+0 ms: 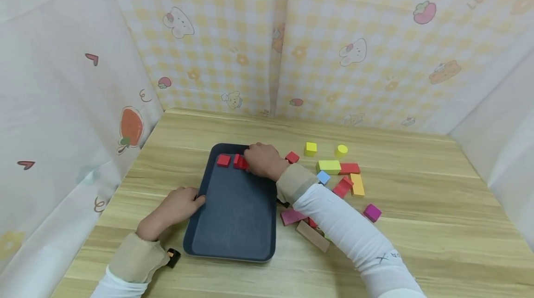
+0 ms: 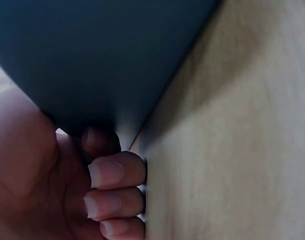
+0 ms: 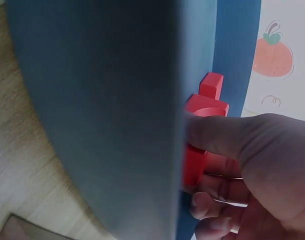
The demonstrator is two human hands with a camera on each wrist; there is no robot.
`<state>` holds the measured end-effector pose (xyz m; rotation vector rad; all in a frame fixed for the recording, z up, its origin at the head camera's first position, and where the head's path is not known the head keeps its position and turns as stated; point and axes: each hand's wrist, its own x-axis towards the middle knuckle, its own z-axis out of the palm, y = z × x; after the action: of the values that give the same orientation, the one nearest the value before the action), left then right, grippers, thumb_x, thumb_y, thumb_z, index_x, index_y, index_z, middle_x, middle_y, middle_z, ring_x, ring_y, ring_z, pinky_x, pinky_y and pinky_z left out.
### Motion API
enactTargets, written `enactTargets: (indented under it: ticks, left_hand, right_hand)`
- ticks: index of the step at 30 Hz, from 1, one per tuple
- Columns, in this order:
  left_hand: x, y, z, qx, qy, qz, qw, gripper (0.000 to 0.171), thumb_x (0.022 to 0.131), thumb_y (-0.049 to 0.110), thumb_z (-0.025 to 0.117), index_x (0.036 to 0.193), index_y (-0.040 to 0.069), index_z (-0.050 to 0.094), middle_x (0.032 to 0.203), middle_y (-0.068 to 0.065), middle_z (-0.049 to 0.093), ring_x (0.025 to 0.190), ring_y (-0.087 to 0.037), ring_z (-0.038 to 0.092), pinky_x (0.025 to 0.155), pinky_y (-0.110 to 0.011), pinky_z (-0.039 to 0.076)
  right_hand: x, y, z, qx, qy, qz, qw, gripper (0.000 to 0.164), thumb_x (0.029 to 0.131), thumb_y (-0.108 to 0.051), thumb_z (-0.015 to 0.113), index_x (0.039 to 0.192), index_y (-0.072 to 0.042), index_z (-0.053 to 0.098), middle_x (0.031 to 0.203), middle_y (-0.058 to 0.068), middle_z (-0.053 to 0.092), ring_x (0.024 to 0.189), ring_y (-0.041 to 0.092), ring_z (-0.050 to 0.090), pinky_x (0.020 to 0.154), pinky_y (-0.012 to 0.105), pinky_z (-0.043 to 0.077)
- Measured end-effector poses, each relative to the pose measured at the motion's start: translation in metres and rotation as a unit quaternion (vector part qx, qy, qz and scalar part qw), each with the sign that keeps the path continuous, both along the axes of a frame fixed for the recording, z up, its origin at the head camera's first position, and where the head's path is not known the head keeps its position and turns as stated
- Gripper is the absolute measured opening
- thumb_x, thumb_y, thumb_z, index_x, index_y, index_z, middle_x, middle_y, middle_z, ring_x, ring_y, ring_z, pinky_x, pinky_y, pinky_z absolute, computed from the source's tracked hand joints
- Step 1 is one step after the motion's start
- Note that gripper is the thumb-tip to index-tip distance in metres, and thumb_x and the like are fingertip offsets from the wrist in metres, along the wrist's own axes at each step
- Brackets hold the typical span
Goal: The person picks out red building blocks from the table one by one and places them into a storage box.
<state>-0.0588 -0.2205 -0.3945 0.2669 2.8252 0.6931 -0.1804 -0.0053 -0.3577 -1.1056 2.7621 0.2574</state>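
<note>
A dark blue-grey rectangular tray lies on the table. My left hand grips its left side, thumb on the rim; in the left wrist view the fingertips curl in close beside the tray's outer wall. My right hand reaches over the tray's far right corner. Between its thumb and fingers it pinches a red block, partly hidden by the hand. A red block with a curved cutout sits right beside the thumb. Farther left along the tray's far wall is another red block.
Right of the tray are scattered blocks: a yellow cube, a yellow cylinder, a blue cube, an orange block, a purple cube and a brown plank. My right forearm covers some. A patterned curtain hangs behind the table.
</note>
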Motion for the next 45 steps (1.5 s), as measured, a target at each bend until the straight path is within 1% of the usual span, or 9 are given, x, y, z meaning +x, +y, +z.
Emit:
enactTargets:
  ticks: [4,15,25,36,45]
  left_hand:
    - [-0.0004,0.0005,0.0004,-0.003,0.001,0.000,1.0000,0.033,0.091,0.019,0.044,0.059,0.013,0.042,0.054,0.000,0.038,0.049,-0.016,0.036,0.049,-0.030,0.032]
    - [0.0024,0.0022,0.0030,-0.001,0.000,-0.001,1.0000,0.033,0.091,0.019,0.045,0.059,0.013,0.045,0.055,-0.001,0.040,0.050,-0.015,0.038,0.050,-0.029,0.033]
    - [0.0004,0.0026,0.0024,-0.002,0.000,0.001,1.0000,0.032,0.091,0.018,0.044,0.059,0.013,0.045,0.054,-0.001,0.040,0.050,-0.016,0.037,0.050,-0.029,0.032]
    - [0.0008,0.0032,0.0039,-0.006,0.003,-0.001,1.0000,0.032,0.091,0.019,0.045,0.060,0.013,0.045,0.055,-0.001,0.040,0.051,-0.016,0.038,0.050,-0.030,0.033]
    - [0.0005,0.0015,0.0006,-0.008,0.000,0.000,1.0000,0.031,0.091,0.019,0.045,0.061,0.012,0.047,0.055,-0.001,0.041,0.052,-0.016,0.039,0.051,-0.030,0.034]
  right_hand:
    - [0.0002,0.0008,-0.0005,0.000,0.002,-0.002,1.000,0.027,0.087,-0.032,0.059,0.104,-0.012,0.065,0.102,0.007,0.061,0.086,0.018,0.054,0.068,0.036,0.051]
    - [0.0008,0.0019,-0.0013,-0.015,-0.017,0.000,1.000,0.029,0.086,-0.031,0.061,0.106,-0.010,0.064,0.103,0.007,0.061,0.086,0.018,0.056,0.068,0.034,0.051]
    - [0.0007,0.0015,-0.0002,-0.019,-0.021,-0.011,1.000,0.028,0.086,-0.029,0.060,0.106,-0.010,0.064,0.103,0.008,0.060,0.086,0.018,0.055,0.068,0.035,0.051]
    - [0.0008,0.0015,-0.0006,-0.020,-0.016,-0.016,1.000,0.032,0.087,-0.030,0.060,0.112,-0.010,0.062,0.107,0.008,0.060,0.089,0.019,0.056,0.071,0.035,0.051]
    - [0.0000,0.0011,-0.0028,-0.020,-0.014,-0.021,0.999,0.036,0.087,-0.031,0.059,0.116,-0.010,0.061,0.110,0.008,0.059,0.092,0.019,0.055,0.073,0.036,0.051]
